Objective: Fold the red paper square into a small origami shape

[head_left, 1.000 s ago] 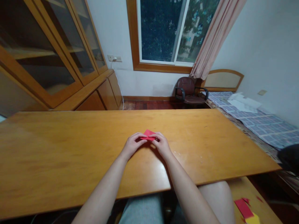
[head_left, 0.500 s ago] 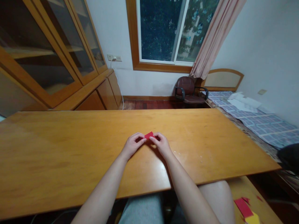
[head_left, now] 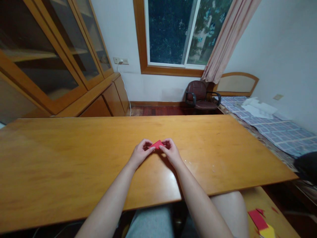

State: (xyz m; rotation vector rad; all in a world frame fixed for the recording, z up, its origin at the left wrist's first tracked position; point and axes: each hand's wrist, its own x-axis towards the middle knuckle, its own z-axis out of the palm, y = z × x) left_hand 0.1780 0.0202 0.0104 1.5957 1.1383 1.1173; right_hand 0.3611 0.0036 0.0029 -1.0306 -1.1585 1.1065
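A small piece of folded red paper [head_left: 157, 144] is held between both hands over the middle of the table. Its upper edge now comes to a low peak, so it looks roughly triangular. My left hand [head_left: 143, 150] pinches its left corner, thumb in front and fingers curled behind. On the other side, my right hand [head_left: 170, 150] grips the right corner in the same way. The fingertips behind the paper are partly hidden.
The wooden table [head_left: 74, 158] spans the view, with tiny pale scraps right of my hands. Red paper pieces [head_left: 258, 219] and a yellow piece [head_left: 267, 231] lie on a wooden seat at lower right. A chair [head_left: 201, 95] and a bed [head_left: 272, 125] stand beyond.
The red paper has gone from a tilted rectangle to a more triangular outline with a peak at the top. The fingers of both hands have shifted slightly around it.
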